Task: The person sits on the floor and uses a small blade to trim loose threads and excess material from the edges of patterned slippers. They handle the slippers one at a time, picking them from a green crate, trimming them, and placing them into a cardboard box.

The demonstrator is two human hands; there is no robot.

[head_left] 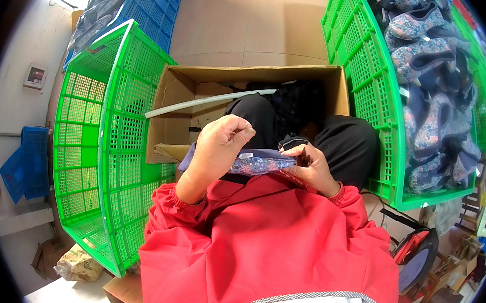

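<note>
A floral fabric shoe upper (262,163) with a dark blue lining and a small white tag lies across my lap, against my red smock. My right hand (314,169) grips its right end between thumb and fingers. Just above its left part, my left hand (219,147) is raised with thumb and fingertips pinched together. Whatever that pinch holds, if anything, is too small to see. Part of the upper is hidden behind my left hand and wrist.
Beyond my knees stands an open cardboard box (260,73) with dark material and a pale tube (210,102). A green crate (108,142) stands at left. Another green crate (366,87) at right holds several floral uppers (424,57). A blue crate (151,13) is far left.
</note>
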